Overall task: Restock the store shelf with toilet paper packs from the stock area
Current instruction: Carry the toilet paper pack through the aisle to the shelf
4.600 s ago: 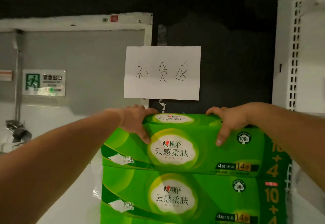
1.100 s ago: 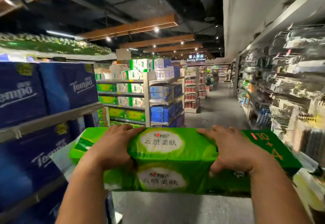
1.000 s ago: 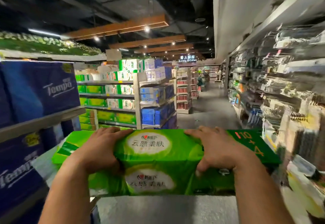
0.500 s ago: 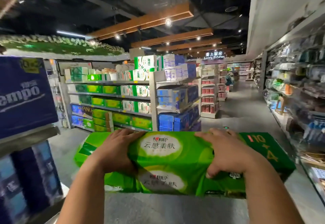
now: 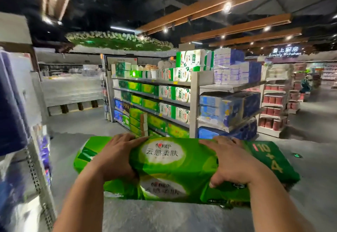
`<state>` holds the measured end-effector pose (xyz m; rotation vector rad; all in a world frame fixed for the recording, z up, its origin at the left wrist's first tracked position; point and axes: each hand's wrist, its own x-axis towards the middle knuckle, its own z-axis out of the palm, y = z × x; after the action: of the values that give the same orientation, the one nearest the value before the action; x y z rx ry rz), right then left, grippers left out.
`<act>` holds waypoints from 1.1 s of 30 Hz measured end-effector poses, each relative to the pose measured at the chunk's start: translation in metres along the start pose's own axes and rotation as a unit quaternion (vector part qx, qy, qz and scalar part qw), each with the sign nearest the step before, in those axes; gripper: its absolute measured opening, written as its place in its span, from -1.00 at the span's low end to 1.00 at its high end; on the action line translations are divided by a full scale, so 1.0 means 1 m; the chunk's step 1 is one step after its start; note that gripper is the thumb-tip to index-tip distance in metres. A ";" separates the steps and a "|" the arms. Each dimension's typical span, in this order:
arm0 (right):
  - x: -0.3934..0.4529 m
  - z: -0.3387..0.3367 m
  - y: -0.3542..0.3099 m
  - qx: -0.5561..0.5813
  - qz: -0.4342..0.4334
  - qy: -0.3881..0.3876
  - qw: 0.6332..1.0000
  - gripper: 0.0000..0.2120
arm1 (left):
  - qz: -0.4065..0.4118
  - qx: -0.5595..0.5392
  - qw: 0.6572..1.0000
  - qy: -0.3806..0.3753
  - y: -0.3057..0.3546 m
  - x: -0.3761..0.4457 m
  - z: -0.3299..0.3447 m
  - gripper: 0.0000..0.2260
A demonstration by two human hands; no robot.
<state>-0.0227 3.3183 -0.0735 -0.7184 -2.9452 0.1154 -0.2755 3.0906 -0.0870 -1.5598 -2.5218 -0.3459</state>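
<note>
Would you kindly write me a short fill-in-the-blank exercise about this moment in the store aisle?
1. Both hands grip one ____ toilet paper pack.
2. The left hand holds the pack's ____ part.
3. The shelf unit ahead stands on a ____ floor.
4. The shelf unit's end section holds mostly ____ packs.

Missing words: green; left; grey; blue

The pack [image 5: 175,169] lies crosswise between both hands, the left hand [image 5: 116,157] gripping over its top left of the label, the right hand [image 5: 231,162] over its top right of it. Beyond the grip stands a shelf [image 5: 155,102] stocked with packs; a rack [image 5: 23,122] stands left of it, floor [image 5: 313,126] to the right.
</note>
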 end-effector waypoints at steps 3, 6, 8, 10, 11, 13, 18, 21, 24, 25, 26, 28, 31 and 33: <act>0.085 0.013 0.016 -0.003 -0.013 -0.006 1.000 0.19 | -0.017 -0.004 1.000 -0.007 -0.035 0.064 0.024 0.11; 0.176 0.022 0.025 0.016 -0.021 -0.008 1.000 0.21 | -0.028 -0.037 0.999 -0.012 -0.082 0.132 0.038 0.06; 0.239 0.022 0.025 0.017 -0.036 -0.006 0.999 0.20 | -0.036 -0.033 0.999 0.001 -0.117 0.178 0.043 0.04; 0.299 0.024 0.024 0.031 -0.042 0.007 0.999 0.17 | -0.041 -0.026 0.999 0.021 -0.155 0.225 0.048 0.04; 0.328 0.026 0.024 0.034 -0.042 0.010 0.998 0.14 | -0.044 -0.016 0.999 0.023 -0.174 0.248 0.050 0.04; 0.384 0.033 0.025 0.034 -0.040 0.000 0.999 0.09 | -0.047 0.012 0.999 0.009 -0.209 0.289 0.056 0.06; 0.531 0.054 0.013 0.077 -0.064 -0.009 0.995 0.09 | -0.068 0.001 0.998 -0.001 -0.299 0.382 0.075 0.05; 0.624 0.068 0.002 0.076 -0.077 -0.016 0.994 0.15 | -0.090 0.008 0.996 -0.001 -0.364 0.442 0.091 0.07; 0.726 0.080 -0.012 0.066 -0.093 -0.026 0.993 0.17 | -0.105 0.018 0.994 -0.009 -0.432 0.507 0.103 0.06; 0.762 0.082 -0.016 0.064 -0.101 -0.024 0.993 0.17 | -0.110 0.017 0.994 -0.008 -0.454 0.529 0.105 0.05; 0.800 0.083 -0.021 0.061 -0.108 -0.019 0.992 0.17 | -0.116 0.015 0.993 -0.007 -0.478 0.552 0.105 0.04; 0.873 0.083 -0.036 0.056 -0.118 -0.008 0.991 0.16 | -0.123 0.020 0.992 -0.001 -0.527 0.596 0.103 0.02; 0.974 0.081 -0.063 0.050 -0.134 0.004 0.990 0.16 | -0.133 0.043 0.990 0.007 -0.605 0.657 0.091 0.02; 1.034 0.082 -0.081 0.049 -0.139 0.010 0.989 0.16 | -0.138 0.040 0.990 0.006 -0.653 0.693 0.086 0.03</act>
<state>-0.9817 3.7211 -0.0571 -0.2900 -2.9589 0.2240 -1.1697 3.4289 -0.0686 -1.1766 -2.7088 -0.2811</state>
